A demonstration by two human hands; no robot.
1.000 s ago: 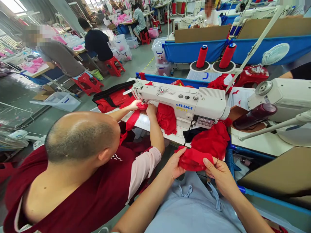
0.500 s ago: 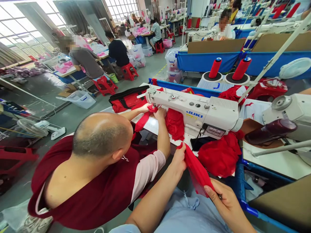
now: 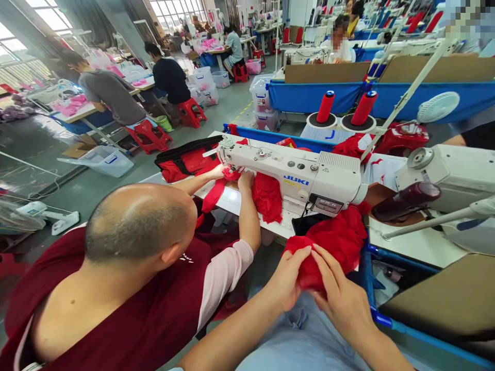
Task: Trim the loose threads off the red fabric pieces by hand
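Note:
Between my two hands is a piece of red fabric (image 3: 309, 270), bunched up above my lap. My left hand (image 3: 288, 278) grips it from the left, thumb and fingers closed on the cloth. On the other side my right hand (image 3: 340, 291) pinches the same piece, its fingertips close to those of my left. Just beyond lies a heap of red cloth (image 3: 344, 237) at the edge of the sewing table. A white sewing machine (image 3: 290, 172) stands behind it, with more red fabric (image 3: 266, 196) under its arm.
A co-worker in a dark red top (image 3: 127, 299) sits close on my left, both hands at the machine's needle end. Two red thread cones (image 3: 325, 107) stand behind the machine. To the right are another machine (image 3: 452, 170), a slanting white pole (image 3: 410, 87) and a cardboard panel (image 3: 436, 299).
The red fabric was stretched between my hands and is now gathered into a bunch. My hands have come together. The view has shifted slightly right.

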